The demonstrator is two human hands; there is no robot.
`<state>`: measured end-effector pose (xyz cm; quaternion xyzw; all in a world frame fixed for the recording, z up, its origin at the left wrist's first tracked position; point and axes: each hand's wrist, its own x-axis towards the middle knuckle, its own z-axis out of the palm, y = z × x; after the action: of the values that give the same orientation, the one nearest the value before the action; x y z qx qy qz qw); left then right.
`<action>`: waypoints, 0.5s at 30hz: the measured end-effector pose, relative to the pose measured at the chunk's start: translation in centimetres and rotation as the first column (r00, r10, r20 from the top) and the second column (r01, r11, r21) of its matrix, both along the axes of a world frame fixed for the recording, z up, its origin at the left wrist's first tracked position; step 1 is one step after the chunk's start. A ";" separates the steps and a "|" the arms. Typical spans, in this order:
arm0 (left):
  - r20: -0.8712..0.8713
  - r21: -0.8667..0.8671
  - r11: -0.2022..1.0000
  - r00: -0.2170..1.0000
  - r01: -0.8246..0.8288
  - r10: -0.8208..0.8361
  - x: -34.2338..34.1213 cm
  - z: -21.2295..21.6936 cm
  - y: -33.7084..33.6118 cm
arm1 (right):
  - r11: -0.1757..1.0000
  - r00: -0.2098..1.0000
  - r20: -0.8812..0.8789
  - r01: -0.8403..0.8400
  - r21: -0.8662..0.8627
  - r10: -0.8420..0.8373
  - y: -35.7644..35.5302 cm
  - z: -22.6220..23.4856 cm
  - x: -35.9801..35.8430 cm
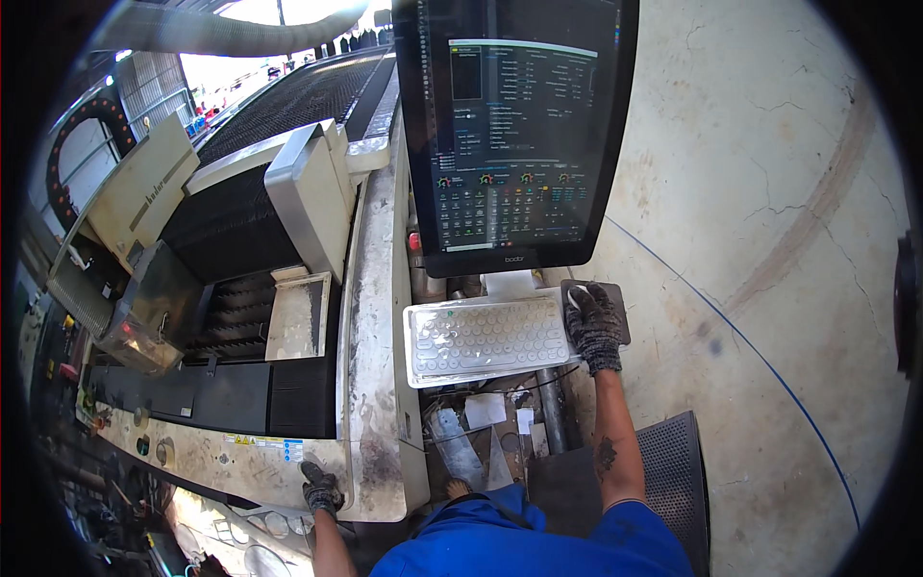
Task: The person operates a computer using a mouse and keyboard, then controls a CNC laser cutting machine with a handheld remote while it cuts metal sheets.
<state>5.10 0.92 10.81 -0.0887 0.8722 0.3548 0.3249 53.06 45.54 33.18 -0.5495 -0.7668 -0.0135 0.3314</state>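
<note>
My right hand (593, 325), in a dark knitted work glove, lies over a computer mouse (574, 300), of which only a pale bit shows between the fingers. Under it is a dark mouse pad (622, 317). Just left of that sits a white keyboard (486, 337) covered in clear film. A tall monitor (514, 135) stands behind the keyboard, lit with a dark software window and rows of small icons. My left hand (322, 488), gloved too, rests with fingers extended on the front corner of a large cream machine (375, 337); nothing shows in it.
The machine's slatted bed (298, 101) runs away to the far left. Paper scraps (486, 411) and metal offcuts (456, 447) lie below the keyboard. A perforated dark panel (676, 471) is by my right arm. A blue hose (750, 346) crosses the concrete floor (750, 173).
</note>
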 end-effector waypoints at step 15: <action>0.239 0.735 0.587 0.940 -0.339 0.244 4.3 -4.9 -6.4 | 0.997 0.997 0.077 0.037 -0.067 -0.031 0.4 0.2 -0.9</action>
<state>9.36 -5.49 5.95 -0.1041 0.5923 0.7332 0.3173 52.18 45.90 33.36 -0.5726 -0.7694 -0.0139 0.2828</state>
